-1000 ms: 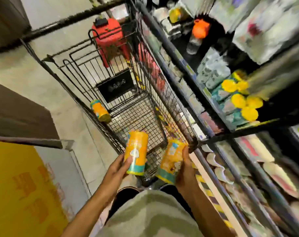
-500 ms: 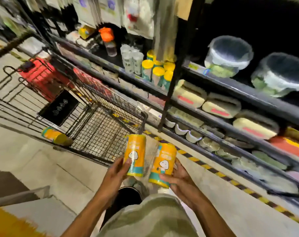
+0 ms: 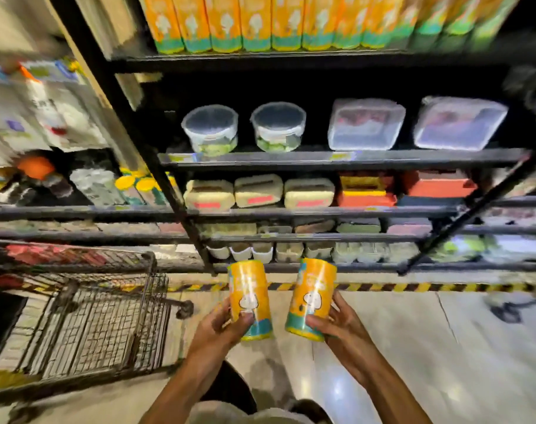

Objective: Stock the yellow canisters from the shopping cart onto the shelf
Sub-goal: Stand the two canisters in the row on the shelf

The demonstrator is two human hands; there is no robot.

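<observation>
Holding yellow canisters (image 3: pixel 250 301) apart, before shelf (image 3: pixel 321 159).

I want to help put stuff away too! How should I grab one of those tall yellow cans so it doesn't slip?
Grip it round the lower part of its side, coming from below and outside, as both hands do now. The left hand holds the left canister that way, the right hand the right canister. Each is a tall, smooth, roughly upright cylinder, so curled fingers fit its wall and the top stays free.

Dark metal shelving (image 3: pixel 337 159), pale glossy floor (image 3: pixel 413 347), yellow-black striped floor tape (image 3: pixel 413 287), seemingly dim, blurred aisle.
</observation>
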